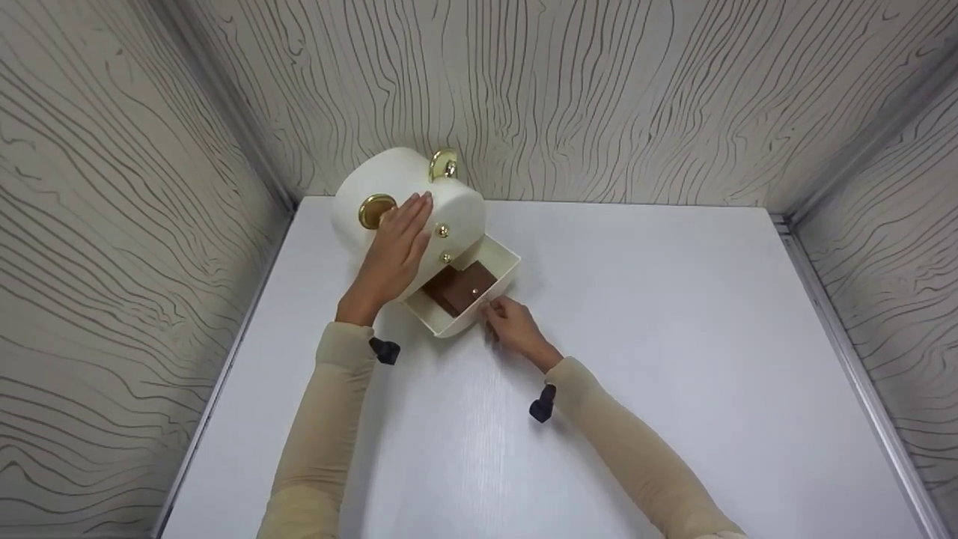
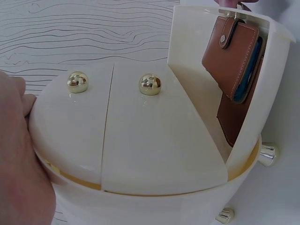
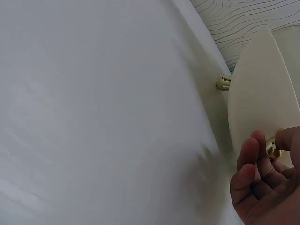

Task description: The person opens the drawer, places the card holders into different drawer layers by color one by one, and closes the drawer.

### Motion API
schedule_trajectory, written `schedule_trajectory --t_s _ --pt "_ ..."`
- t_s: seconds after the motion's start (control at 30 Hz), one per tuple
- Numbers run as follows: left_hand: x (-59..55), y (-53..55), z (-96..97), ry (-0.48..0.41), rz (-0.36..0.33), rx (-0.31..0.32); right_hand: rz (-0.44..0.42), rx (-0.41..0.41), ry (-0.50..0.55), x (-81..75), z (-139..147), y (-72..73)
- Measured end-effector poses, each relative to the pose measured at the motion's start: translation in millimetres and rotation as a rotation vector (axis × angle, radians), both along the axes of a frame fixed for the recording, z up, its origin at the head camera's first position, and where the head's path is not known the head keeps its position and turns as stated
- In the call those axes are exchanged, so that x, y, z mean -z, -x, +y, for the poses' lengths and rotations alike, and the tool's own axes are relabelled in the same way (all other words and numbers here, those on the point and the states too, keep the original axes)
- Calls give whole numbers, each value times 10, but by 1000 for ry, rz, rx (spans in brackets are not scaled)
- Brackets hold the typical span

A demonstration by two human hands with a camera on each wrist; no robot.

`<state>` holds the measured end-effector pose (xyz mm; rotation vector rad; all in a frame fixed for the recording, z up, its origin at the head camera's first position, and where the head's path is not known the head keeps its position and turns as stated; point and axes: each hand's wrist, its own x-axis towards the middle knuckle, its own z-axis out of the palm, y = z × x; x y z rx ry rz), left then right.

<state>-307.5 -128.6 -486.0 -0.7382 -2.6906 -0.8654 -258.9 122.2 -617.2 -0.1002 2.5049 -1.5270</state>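
A cream-white rounded drawer box (image 1: 408, 168) stands at the back left of the table, its lowest drawer (image 2: 192, 37) pulled out. Inside lies a brown wallet (image 1: 477, 281) with a snap tab, over a darker brown leather piece (image 2: 232, 119). My left hand (image 1: 393, 258) rests on the box with its fingers extended, beside a round gold-rimmed fitting (image 1: 376, 212). At the drawer's front, my right hand (image 1: 515, 326) pinches a small gold knob (image 3: 273, 150) between thumb and fingers. Two other drawers, each with a gold knob (image 2: 150, 84), are closed.
The box has a gold ring-shaped piece (image 1: 443, 165) at its back and gold feet (image 2: 268, 153). White tabletop (image 1: 673, 337) extends right and forward of it. Wood-grain-patterned panels (image 1: 584, 97) rise behind and on both sides.
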Motion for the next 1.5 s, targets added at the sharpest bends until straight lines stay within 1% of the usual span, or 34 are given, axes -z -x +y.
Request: schedule_trajectory --t_s 0.2,0.37,0.63,0.93,1.2,1.4,1.5 --pt "-6 1 5 5 0 1 1 2 6 -1 -25 31" --pt "-13 -3 1 -1 -14 8 -5 2 3 17 -47 55" --pt "-25 -11 -3 2 -26 6 -4 0 8 2 -87 75" --pt "-15 -3 -13 -10 -11 12 9 -4 28 9 -103 116" --pt "-15 -2 -15 -24 -10 15 5 -3 15 7 -133 153" --pt "-22 -6 -15 -32 -28 15 -11 -13 0 -27 -152 163" --pt "-22 -5 -16 -36 -25 16 -2 -13 -7 -27 -163 177"
